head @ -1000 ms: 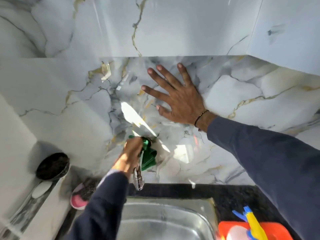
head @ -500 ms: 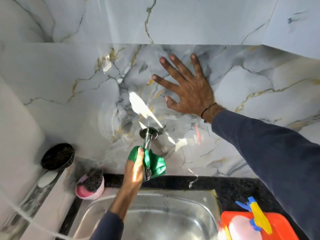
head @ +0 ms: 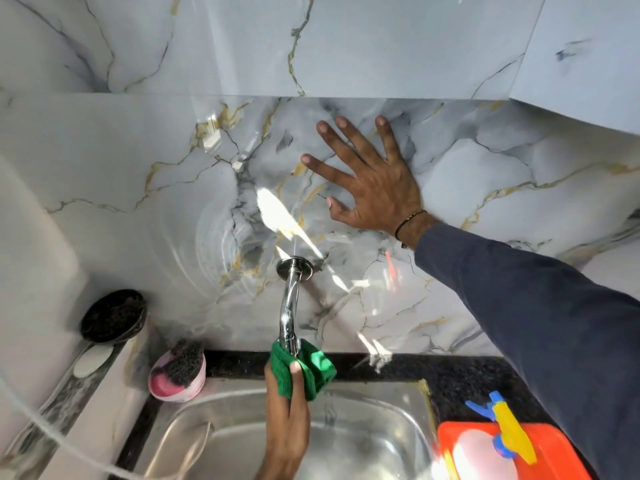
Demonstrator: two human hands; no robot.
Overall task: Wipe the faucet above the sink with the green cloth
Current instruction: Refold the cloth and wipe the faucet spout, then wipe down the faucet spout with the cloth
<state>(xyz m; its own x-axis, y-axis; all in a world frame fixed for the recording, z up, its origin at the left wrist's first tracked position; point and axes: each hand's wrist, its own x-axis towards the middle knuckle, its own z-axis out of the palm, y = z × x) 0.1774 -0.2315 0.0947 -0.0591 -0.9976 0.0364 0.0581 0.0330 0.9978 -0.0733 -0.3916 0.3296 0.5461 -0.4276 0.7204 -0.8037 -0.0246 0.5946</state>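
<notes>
A chrome faucet (head: 289,303) sticks out of the marble wall and curves down over the steel sink (head: 363,441). My left hand (head: 287,414) grips the green cloth (head: 317,367), which is wrapped around the faucet's lower tip. The spout's end is hidden inside the cloth. My right hand (head: 374,185) lies flat on the marble wall (head: 138,150) above and to the right of the faucet, fingers spread, holding nothing.
A pink bowl with a dark scrubber (head: 178,370) sits at the sink's left corner, a black dish (head: 112,315) and a white soap (head: 91,360) on the left ledge. An orange tub (head: 554,441) with a blue-yellow spray head (head: 505,427) stands at the right. A white hose (head: 45,431) crosses the lower left.
My left hand has slid the green cloth down the faucet, from its base at the wall to its tip. The right hand has stayed pressed on the wall.
</notes>
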